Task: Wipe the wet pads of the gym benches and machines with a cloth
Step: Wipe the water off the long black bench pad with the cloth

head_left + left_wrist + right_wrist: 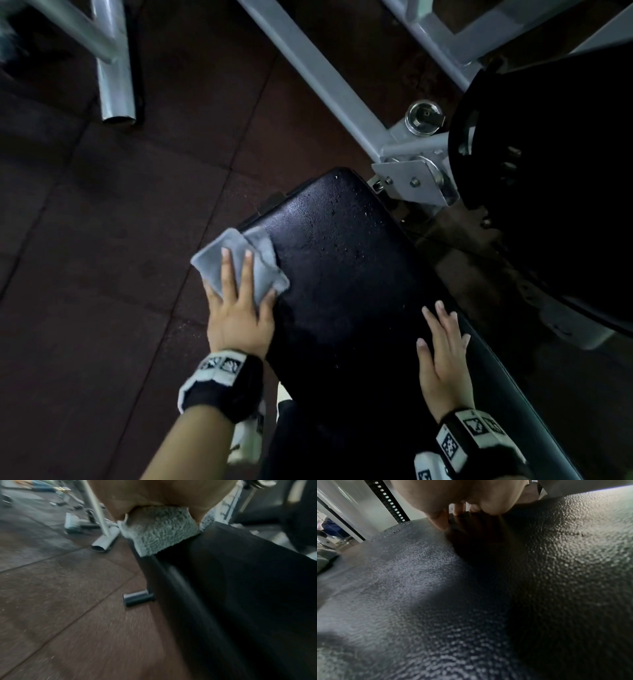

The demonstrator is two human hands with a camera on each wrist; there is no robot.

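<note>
A black textured bench pad (pixel 342 274) runs up the middle of the head view, with water drops (pixel 342 219) on its far half. My left hand (pixel 239 294) holds a folded grey cloth (pixel 265 267) at the pad's left edge, fingers laid straight over it and thumb at its near side. Part of the cloth hangs past the edge. In the left wrist view the fluffy cloth (pixel 163 531) sits under my left hand (pixel 154 496), against the pad (pixel 240 588). My right hand (pixel 442 346) lies flat on the pad's right side, holding nothing. The right wrist view shows its fingers (pixel 440 520) resting on the pad (pixel 488 601).
A grey steel frame (pixel 329 78) slants past the pad's far end. A big black weight plate (pixel 548 171) stands at the right. Another grey tube leg (pixel 116 85) is at the upper left. Dark rubber floor tiles (pixel 102 240) lie left; a short bench foot (pixel 137 597) sticks out.
</note>
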